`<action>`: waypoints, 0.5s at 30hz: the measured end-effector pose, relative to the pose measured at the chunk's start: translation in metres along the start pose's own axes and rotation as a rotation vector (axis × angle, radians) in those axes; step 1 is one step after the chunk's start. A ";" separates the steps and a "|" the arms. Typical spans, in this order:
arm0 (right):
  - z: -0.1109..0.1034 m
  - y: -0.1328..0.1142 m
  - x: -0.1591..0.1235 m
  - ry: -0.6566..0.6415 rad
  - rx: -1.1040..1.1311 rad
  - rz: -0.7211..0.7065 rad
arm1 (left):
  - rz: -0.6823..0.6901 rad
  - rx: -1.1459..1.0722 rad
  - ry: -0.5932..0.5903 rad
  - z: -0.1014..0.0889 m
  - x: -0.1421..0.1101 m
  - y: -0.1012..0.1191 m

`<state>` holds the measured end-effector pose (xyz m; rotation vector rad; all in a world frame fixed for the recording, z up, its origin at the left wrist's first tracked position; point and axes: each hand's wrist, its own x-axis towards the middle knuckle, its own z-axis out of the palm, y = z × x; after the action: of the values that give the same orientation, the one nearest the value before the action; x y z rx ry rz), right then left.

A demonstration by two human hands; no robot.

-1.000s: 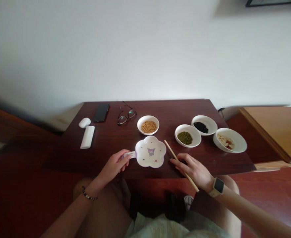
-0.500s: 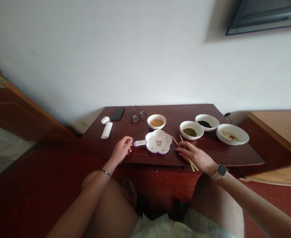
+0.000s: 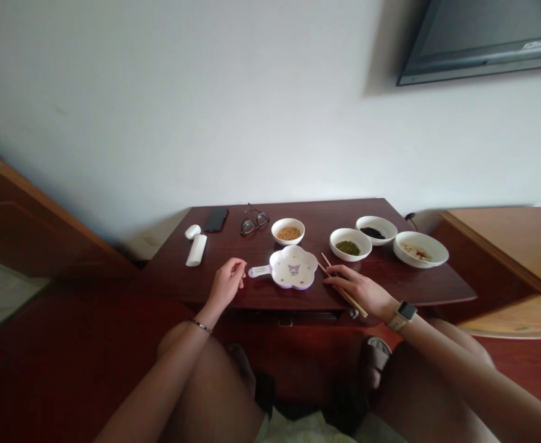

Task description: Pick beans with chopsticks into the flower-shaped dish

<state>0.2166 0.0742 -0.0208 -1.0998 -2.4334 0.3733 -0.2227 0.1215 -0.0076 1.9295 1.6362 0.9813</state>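
My right hand (image 3: 360, 288) has its fingers on a pair of wooden chopsticks (image 3: 339, 287), which lie slanted, nearly side by side, at the right of a flower-shaped dish (image 3: 293, 267). That dish is white with a purple rim, a cartoon figure inside and a flat handle (image 3: 260, 271) pointing left. Just left of the handle, apart from it, my left hand (image 3: 228, 280) rests at the table edge, its fingers curled together and nothing visible in them. Behind the chopsticks stands a white bowl of green beans (image 3: 349, 246); a bowl of yellowish beans (image 3: 288, 232) sits behind the dish.
Farther right are a bowl of black grains (image 3: 375, 231) and a larger bowl (image 3: 420, 251) with pale and reddish pieces. Glasses (image 3: 254, 224), a dark phone (image 3: 216, 219), a white oblong case (image 3: 197, 250) and a small white rounded case (image 3: 192, 232) lie at the left.
The chopsticks' far tips have come closer together under my right hand. My left hand stays beside the dish handle. The whole view has shifted slightly.
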 end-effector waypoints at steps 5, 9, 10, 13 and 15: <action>-0.004 -0.006 0.001 -0.013 0.026 0.005 | -0.008 0.243 0.077 -0.019 0.063 -0.009; -0.004 -0.006 0.000 -0.025 0.056 0.016 | -0.095 0.481 0.169 -0.038 0.147 -0.018; -0.004 -0.005 0.000 -0.029 0.063 0.020 | -0.130 0.528 0.183 -0.041 0.167 -0.022; -0.005 -0.004 0.002 -0.038 0.074 0.023 | -0.236 0.631 0.199 -0.046 0.211 -0.037; -0.005 -0.003 0.003 -0.048 0.072 0.014 | -0.296 0.669 0.188 -0.045 0.230 -0.049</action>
<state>0.2153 0.0749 -0.0138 -1.0897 -2.4345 0.4935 -0.2757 0.3498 0.0431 1.9178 2.5123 0.5425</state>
